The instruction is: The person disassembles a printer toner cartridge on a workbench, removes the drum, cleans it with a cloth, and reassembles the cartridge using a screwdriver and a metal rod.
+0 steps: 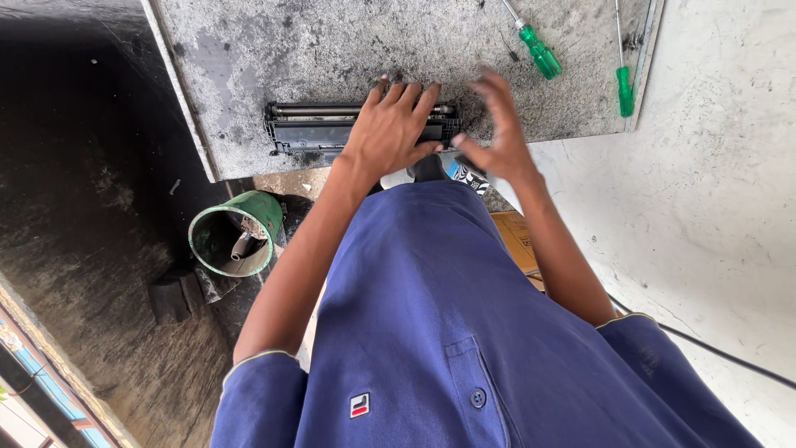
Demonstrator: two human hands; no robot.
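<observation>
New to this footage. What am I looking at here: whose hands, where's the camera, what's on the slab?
There is one view, from a camera worn on the person's head and looking straight down, so the blue shirt fills the bottom. The bare arms are that person's own. The left hand lies flat on a long black cartridge-like part at the near edge of a sooty grey slab. The right hand is open just right of it, blurred, and seems to hold nothing. Two green-handled screwdrivers lie at the slab's far right. Below the slab, on the dark floor, stands a green bucket.
</observation>
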